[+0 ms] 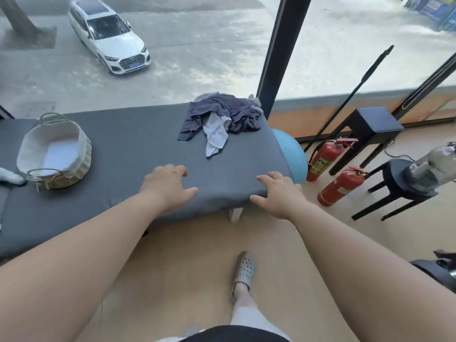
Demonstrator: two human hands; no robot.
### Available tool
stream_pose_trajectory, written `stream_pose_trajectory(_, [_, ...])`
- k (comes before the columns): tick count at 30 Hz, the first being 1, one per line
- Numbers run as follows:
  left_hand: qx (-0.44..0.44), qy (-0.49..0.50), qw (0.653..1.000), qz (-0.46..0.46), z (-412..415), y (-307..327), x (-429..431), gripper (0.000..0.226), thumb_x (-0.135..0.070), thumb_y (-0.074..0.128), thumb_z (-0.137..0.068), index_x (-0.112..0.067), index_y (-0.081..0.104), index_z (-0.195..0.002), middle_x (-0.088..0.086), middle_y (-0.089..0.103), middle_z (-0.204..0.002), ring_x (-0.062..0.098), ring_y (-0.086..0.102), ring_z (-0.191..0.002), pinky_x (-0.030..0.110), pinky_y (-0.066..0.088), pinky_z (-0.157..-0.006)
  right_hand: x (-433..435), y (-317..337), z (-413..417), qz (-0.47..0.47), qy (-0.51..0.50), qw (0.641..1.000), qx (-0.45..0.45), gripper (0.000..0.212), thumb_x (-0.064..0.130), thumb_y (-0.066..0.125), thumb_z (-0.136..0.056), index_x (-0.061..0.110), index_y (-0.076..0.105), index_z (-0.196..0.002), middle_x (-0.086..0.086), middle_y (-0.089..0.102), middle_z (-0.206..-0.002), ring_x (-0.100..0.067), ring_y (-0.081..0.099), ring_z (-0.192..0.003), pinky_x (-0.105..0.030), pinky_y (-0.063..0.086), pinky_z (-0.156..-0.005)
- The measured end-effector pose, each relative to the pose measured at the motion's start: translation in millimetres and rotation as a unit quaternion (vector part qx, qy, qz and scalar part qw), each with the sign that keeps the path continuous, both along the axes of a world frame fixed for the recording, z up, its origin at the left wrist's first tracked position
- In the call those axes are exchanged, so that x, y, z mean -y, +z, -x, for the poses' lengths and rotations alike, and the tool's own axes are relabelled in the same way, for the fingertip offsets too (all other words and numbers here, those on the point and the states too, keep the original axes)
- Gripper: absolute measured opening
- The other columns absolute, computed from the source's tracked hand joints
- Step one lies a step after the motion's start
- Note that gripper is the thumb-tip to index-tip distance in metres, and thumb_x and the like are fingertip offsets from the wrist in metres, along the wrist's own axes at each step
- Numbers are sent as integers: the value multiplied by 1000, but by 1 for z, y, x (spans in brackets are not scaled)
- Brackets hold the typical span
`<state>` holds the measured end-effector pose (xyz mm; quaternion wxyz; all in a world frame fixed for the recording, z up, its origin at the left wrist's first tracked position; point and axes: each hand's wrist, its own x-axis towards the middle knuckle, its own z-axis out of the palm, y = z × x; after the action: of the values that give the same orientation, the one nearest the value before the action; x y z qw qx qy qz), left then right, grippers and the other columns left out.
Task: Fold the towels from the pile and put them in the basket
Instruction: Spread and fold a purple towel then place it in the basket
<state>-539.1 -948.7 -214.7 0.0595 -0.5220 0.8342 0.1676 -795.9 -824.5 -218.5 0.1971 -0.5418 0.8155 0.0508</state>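
Long grey padded surface [128, 144] runs from 9 o'clock to centre, set against a floor-to-ceiling window.

Heap of dark slate-blue towels [222, 109] sits unfolded at the far right end of the surface, at about 12 o'clock in view. Crumpled pale white towel [216, 135] lies tangled in its near side, one end trailing toward the person.

Oval woven wicker basket with white cloth lining [76, 169] stands at 9 o'clock, well apart from the heap. No towel seen inside it, only the lining.

Left hand [167, 186] rests palm down on the near edge of the surface, fingers loosely bent, thumb out to 3 o'clock, holding nothing. The heap lies at its 1 o'clock, the basket at its 10 o'clock.

Right hand [278, 196] rests on the near right corner, fingers spread wide and relaxed, holding nothing. The heap lies at its 11 o'clock.

Round blue exercise ball [293, 154] is tucked just beside the right end of the surface. Two red fire extinguishers [338, 186] stand on the pale floor at 3 o'clock, near a black square-topped stool [377, 119]. White car [111, 38] is outside at 11 o'clock. Grey perforated clog [244, 267] on one foot at 6 o'clock
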Motion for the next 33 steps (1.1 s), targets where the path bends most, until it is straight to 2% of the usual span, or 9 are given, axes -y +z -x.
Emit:
stream_pose_trajectory(6, [57, 31, 997, -40, 72, -34, 82, 59, -61, 55, -87, -27, 50, -135, 2, 54, -134, 27, 47, -125, 42, 44, -99, 108, -40, 73, -34, -2, 997, 70, 69, 64, 49, -92, 36, 32, -153, 2, 26, -161, -26, 31, -143, -50, 30, -111])
stream_pose_trajectory(9, [74, 47, 994, -70, 103, -47, 117, 60, -61, 55, -87, -27, 49, -137, 1, 53, -135, 27, 47, -126, 42, 44, -99, 155, -49, 103, -55, 23, 996, 73, 69, 64, 50, -92, 35, 33, -152, 3, 28, -159, -27, 33, -142, -49, 31, -111])
stream_pose_trajectory(17, [66, 66, 988, -123, 161, -103, 222, 60, -60, 55, -88, -28, 47, -138, 0, 52, -133, 25, 46, -124, 41, 44, -97, 274, -89, 152, -102, 56, 991, 71, 68, 62, 49, -93, 34, 32, -153, 1, 29, -158, -28, 33, -141, -49, 30, -111])
stream_pose_trajectory(24, [54, 43, 982, -173, 194, -155, 320, 55, -59, 55, -87, -26, 49, -131, 0, 49, -129, 26, 47, -120, 41, 45, -95, 361, -135, 180, -157, 33, 985, 65, 68, 62, 48, -94, 33, 31, -153, 1, 28, -159, -28, 32, -140, -48, 31, -111])
stream_pose_trajectory(28, [45, 52, 974, -218, 212, -185, 367, 53, -56, 54, -86, -23, 50, -128, 1, 51, -126, 25, 50, -114, 40, 47, -88, 401, -167, 190, -183, 20, 980, 77, 69, 62, 49, -94, 33, 31, -153, 2, 28, -158, -27, 32, -141, -47, 31, -112])
stream_pose_trajectory(31, [18, 93, 957, -275, 222, -211, 386, 56, -53, 56, -86, -26, 48, -135, 2, 51, -129, 26, 54, -112, 41, 50, -87, 422, -190, 190, -205, 34, 974, 92, 69, 62, 49, -94, 33, 31, -154, 2, 27, -159, -27, 31, -141, -47, 30, -113])
stream_pose_trajectory(33, [12, 98, 950, -297, 228, -228, 392, 63, -53, 57, -85, -31, 43, -143, 3, 44, -140, 27, 49, -122, 44, 49, -96, 434, -204, 191, -212, 52, 971, 97, 70, 62, 49, -94, 33, 29, -154, 0, 22, -162, -28, 27, -144, -47, 27, -114])
